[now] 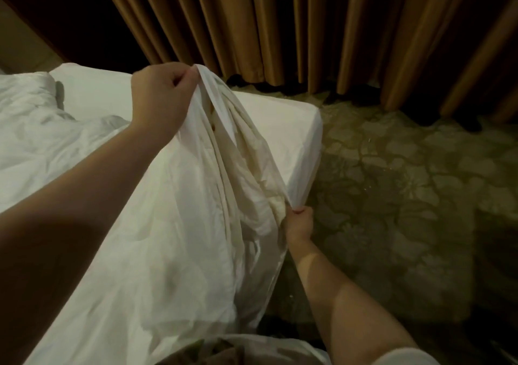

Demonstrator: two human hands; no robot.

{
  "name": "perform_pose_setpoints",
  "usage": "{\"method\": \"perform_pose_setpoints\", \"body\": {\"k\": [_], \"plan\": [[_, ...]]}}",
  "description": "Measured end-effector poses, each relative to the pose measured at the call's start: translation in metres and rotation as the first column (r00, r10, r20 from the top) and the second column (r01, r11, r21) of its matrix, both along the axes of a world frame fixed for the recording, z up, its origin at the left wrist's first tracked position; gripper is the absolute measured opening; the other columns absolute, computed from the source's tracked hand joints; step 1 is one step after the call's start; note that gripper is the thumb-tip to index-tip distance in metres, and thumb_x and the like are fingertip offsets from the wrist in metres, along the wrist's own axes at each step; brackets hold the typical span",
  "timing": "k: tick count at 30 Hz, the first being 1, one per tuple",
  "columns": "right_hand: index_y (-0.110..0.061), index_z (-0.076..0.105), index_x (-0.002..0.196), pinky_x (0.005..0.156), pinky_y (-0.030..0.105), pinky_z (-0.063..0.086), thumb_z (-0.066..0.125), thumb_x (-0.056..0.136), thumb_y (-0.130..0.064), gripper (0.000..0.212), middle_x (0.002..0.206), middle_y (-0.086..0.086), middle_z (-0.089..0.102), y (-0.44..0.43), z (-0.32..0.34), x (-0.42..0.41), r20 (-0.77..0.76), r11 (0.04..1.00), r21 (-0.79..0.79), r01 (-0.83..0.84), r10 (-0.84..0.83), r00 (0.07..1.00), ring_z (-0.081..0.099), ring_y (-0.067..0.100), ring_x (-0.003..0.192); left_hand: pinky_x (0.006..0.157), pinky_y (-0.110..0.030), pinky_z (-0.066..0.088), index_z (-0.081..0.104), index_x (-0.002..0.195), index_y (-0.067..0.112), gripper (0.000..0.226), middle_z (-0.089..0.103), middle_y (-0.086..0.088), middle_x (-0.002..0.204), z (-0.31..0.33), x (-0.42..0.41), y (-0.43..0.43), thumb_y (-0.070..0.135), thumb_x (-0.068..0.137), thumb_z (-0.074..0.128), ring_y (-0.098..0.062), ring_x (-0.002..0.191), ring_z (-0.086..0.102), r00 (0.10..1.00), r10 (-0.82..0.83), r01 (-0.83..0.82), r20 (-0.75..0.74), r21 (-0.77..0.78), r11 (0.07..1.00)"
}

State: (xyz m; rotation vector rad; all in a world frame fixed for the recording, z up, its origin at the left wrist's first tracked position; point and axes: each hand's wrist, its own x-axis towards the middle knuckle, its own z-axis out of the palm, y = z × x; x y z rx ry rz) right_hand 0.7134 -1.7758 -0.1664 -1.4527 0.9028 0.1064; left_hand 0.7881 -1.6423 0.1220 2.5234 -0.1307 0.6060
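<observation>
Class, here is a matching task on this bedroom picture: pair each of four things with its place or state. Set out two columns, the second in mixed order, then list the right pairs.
Column one
1. left hand
2. right hand
3. curtain
4. carpet

Column two
A. hangs in brown folds beyond the bed
B. pinches the edge of the white sheet, raised above the bed
C. patterned, covers the floor to the right of the bed
D. grips the sheet lower down, at the bed's side

Pairs: 1-B, 2-D, 3-A, 4-C
</observation>
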Motion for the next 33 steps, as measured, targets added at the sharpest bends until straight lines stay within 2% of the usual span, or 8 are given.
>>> {"method": "perform_pose_setpoints", "body": {"k": [7,11,14,18,21,26,30,33], "plan": [[-0.028,0.060,0.121,0.109,0.041,0.038,0.048,0.098,-0.034,0.027,0.126,-0.005,0.059,0.031,-0.009,-0.079,0.125,0.929,0.333,-0.162,0.127,0.984,0.054,0.017,0.119,0.058,-0.020,0.036,0.060,0.068,0.008,0.035,0.045,0.004,0.054,-0.001,0.002,0.003,0.028,0.095,0.050,-0.007,0.052,0.039,1.000,0.024,-0.024,-0.003,-0.031,0.999],[-0.034,0.046,0.136,0.103,0.035,0.044,0.054,0.093,-0.015,0.048,0.122,-0.012,0.054,0.036,-0.009,-0.102,0.170,0.914,0.085,-0.396,0.379,0.910,0.051,0.012,0.117,0.058,-0.024,0.041,0.063,0.072,-0.001,0.039,0.051,0.003,0.054,-0.004,0.001,0.002,0.030,0.093,0.050,-0.009,0.053,0.040,1.000,0.006,-0.006,0.017,-0.045,0.999],[-0.026,0.057,0.119,0.093,0.034,0.049,0.050,0.095,-0.023,0.025,0.108,-0.006,0.060,0.037,0.009,-0.083,0.171,0.914,-0.057,-0.403,0.406,0.898,0.059,0.015,0.104,0.068,-0.030,0.047,0.068,0.077,0.003,0.036,0.051,0.003,0.058,-0.007,-0.002,-0.001,0.030,0.093,0.049,-0.007,0.055,0.044,0.999,-0.017,0.018,0.030,-0.048,0.999],[-0.009,0.064,0.081,0.063,0.035,0.048,0.046,0.089,-0.023,0.023,0.079,0.013,0.064,0.013,0.006,-0.096,0.254,0.960,-0.067,-0.271,0.279,0.926,0.059,0.024,0.071,0.061,-0.023,0.041,0.060,0.065,0.003,0.040,0.046,0.008,0.049,-0.003,0.001,0.005,0.031,0.092,0.048,-0.003,0.050,0.040,0.999,0.007,-0.005,0.040,-0.072,0.997],[-0.018,0.065,0.087,0.070,0.034,0.049,0.049,0.095,-0.020,0.017,0.088,0.008,0.065,-0.007,-0.006,-0.101,0.121,0.994,-0.031,-0.109,0.112,0.986,0.062,0.027,0.083,0.057,-0.014,0.035,0.059,0.066,0.014,0.032,0.051,0.014,0.048,-0.004,-0.007,0.002,0.030,0.092,0.048,0.003,0.047,0.044,0.999,-0.032,0.032,0.021,-0.009,0.999],[-0.017,0.061,0.103,0.066,0.028,0.050,0.047,0.093,-0.002,0.023,0.099,0.013,0.063,-0.021,0.019,-0.035,0.070,0.849,0.481,0.217,-0.284,0.956,0.059,0.024,0.079,0.067,-0.027,0.041,0.070,0.084,0.002,0.036,0.055,-0.001,0.061,-0.009,-0.010,-0.009,0.029,0.095,0.049,-0.003,0.055,0.042,0.999,-0.031,0.030,0.023,0.018,0.999],[-0.023,0.067,0.100,0.079,0.025,0.052,0.055,0.095,-0.018,0.014,0.109,0.005,0.066,-0.030,0.029,-0.010,0.163,0.936,0.236,-0.261,0.226,0.960,0.061,0.019,0.094,0.063,-0.028,0.040,0.066,0.078,-0.001,0.039,0.055,-0.012,0.062,-0.005,-0.008,-0.009,0.028,0.095,0.048,-0.012,0.055,0.043,1.000,-0.009,0.008,0.018,0.028,1.000],[-0.019,0.068,0.100,0.071,0.015,0.047,0.054,0.096,-0.020,0.015,0.102,0.000,0.066,-0.027,0.037,-0.002,0.209,0.901,0.160,-0.403,0.368,0.906,0.059,0.011,0.088,0.061,-0.029,0.038,0.063,0.073,-0.005,0.041,0.056,-0.021,0.065,-0.006,-0.009,-0.011,0.026,0.095,0.049,-0.020,0.059,0.044,1.000,0.008,-0.009,0.017,0.032,0.999]]}}
